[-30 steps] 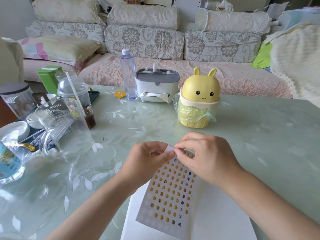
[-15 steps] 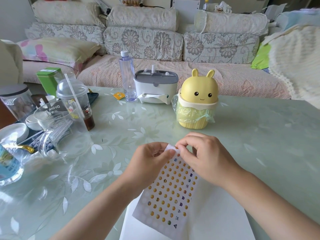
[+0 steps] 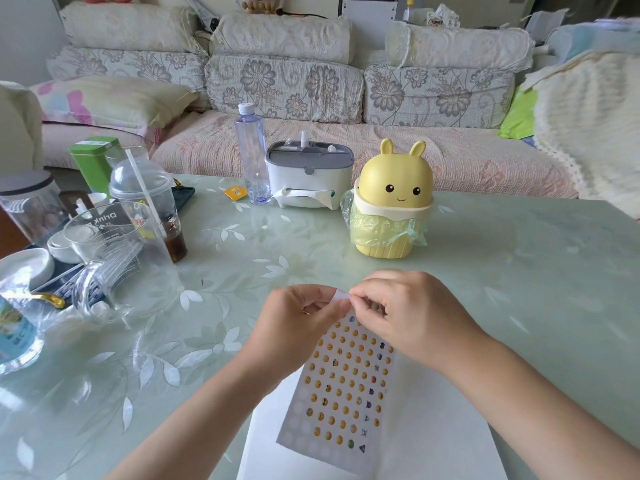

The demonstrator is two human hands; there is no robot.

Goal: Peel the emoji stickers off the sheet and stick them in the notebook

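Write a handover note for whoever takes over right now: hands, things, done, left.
Left hand: pinches the top corner of the sticker sheet.
Right hand: pinches the same top edge.
The sheet lies over the white notebook page.
Done: blank circles along the sheet's left and bottom; no sticker shows on the page.
Left: peel the remaining emoji, stick them in.

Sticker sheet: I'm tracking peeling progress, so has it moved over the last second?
No. The sticker sheet stays put, its top edge the same short way in front of the yellow rabbit bin.
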